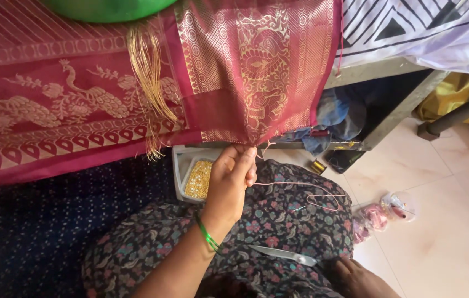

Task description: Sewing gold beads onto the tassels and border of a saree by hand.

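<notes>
Seen from above, looking down at a lap in dark floral cloth (278, 221). Left hand (231, 179), green bangle (208, 236) at the wrist, closed in a pinch on the lower edge of a maroon and gold woven sari (256, 72), draped over a table edge. Pink thread (300, 190) trailing from the pinched spot across the lap. Right hand (358, 278) barely visible at the bottom edge; grip impossible to tell. Scissors (284, 255) lying on the lap just beside it. Small tray of gold beads (198, 179) just left of the pinching hand. Gold tassel threads (149, 72) hanging over the sari. Packets of pink material (380, 215) on the pale floor.
</notes>
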